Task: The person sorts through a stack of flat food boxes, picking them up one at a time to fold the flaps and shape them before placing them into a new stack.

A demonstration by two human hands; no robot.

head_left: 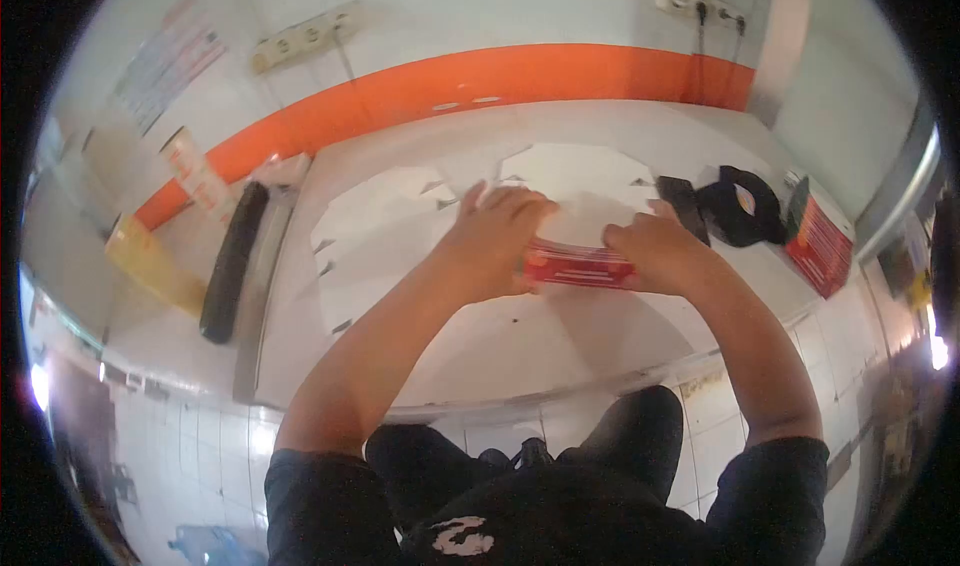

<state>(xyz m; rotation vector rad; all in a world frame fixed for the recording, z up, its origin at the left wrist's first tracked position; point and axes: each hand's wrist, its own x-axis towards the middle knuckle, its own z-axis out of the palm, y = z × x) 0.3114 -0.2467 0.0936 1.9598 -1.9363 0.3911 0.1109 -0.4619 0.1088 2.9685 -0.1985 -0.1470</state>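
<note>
A small red carton (580,266) with pale printed lines is held low over the table in front of me, its top side white. My left hand (500,231) is closed around its left end, fingers bent over the top. At the opposite end my right hand (655,249) grips the carton, thumb and fingers curled on it. Behind my hands lies a flat white cut sheet (575,166) with slanted corners. Another white sheet (375,231) with notched edges rests left of my left forearm.
Right of my right hand are a dark flat object (682,206), a black rounded item (742,206) and an upright red-and-white box (822,241). A black roll (235,261) and a yellowish roll (155,266) lie at the left. Power strips (305,38) hang on the wall.
</note>
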